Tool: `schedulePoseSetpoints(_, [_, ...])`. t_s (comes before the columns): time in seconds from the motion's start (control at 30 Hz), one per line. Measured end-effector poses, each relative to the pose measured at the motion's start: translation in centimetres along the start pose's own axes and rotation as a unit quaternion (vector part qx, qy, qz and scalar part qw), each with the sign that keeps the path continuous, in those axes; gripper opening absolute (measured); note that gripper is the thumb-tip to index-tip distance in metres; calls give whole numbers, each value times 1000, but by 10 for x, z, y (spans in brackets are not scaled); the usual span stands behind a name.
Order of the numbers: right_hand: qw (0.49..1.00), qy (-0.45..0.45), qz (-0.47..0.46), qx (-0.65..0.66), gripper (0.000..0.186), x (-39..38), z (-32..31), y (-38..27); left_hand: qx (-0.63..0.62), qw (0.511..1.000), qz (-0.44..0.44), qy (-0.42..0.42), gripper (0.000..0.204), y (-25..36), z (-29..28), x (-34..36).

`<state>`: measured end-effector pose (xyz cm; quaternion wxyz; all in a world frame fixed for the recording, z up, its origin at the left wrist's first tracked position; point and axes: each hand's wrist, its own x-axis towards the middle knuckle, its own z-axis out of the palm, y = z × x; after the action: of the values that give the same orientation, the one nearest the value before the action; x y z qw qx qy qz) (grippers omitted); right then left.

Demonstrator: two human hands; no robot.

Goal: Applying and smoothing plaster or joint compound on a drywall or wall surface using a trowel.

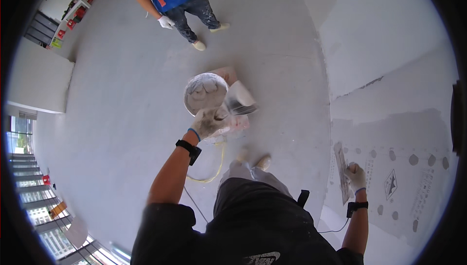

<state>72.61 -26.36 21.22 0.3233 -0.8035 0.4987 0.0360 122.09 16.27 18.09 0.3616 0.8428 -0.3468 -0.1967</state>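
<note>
My gloved left hand (210, 120) is closed on a wide-bladed putty knife (240, 99), blurred by motion; whitish material shows on its blade. The knife is just right of a round bucket (186, 103), which holds grey plaster compound (204, 93) in soft lumps. Far to the right, my gloved right hand (356, 176) grips a long, flat plastering trowel (341, 170). Its narrow side faces me, close to the wall (389, 92). Whether the blade touches the wall, I cannot tell.
A person (177, 2) in a blue shirt and orange harness stands beyond the bucket. A stained board (238, 123) lies under it, with a yellow cord (221, 160) nearby. Printed wallboard (413, 167) with grey dabs lines the right. Windows (48, 216) are at left.
</note>
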Motion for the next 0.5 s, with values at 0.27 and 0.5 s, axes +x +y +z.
schedulePoseSetpoints(0.27, [975,-50,197,84,22,-19,88,110,48,975,-217,27,28,-143,-5,-43])
schedulePoseSetpoints(0.5, [979,-18,204,4,21,-40,113,106,337,861,-330,-189,38,-259,-20,91])
